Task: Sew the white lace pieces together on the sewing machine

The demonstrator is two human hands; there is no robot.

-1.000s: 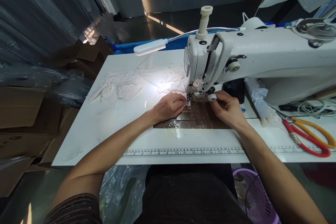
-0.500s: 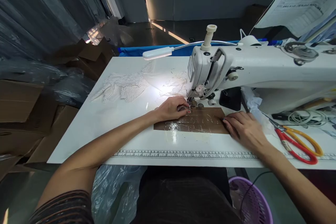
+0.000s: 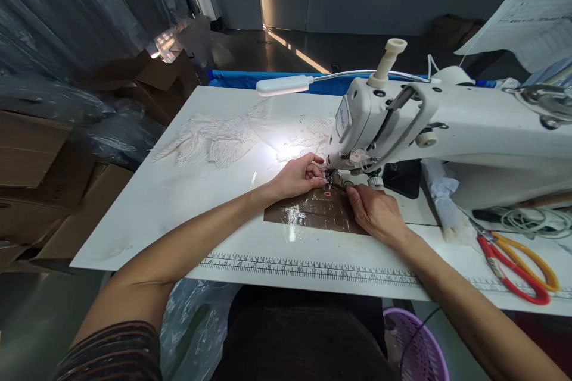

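Note:
A white sewing machine (image 3: 447, 125) stands on the white table (image 3: 179, 202). My left hand (image 3: 299, 176) is curled at the needle area (image 3: 329, 177), fingers pinched on something small I cannot make out. My right hand (image 3: 374, 212) lies on the brown taped patch (image 3: 308, 214) just right of the presser foot, fingers closed and pointing at the needle. A small red mark (image 3: 328, 193) shows on the patch between both hands. Whether thread is held is too small to tell.
White lace fabric (image 3: 214, 140) lies at the table's back left under a gooseneck lamp (image 3: 286, 84). Red and yellow scissors (image 3: 513, 262) lie at the right. A printed ruler (image 3: 313, 268) runs along the front edge. Cardboard boxes (image 3: 40, 190) stand at left; a purple basket (image 3: 415, 351) sits below.
My right hand moved left from the patch's right end to the presser foot. My left hand stayed at the needle. The view swung slightly left.

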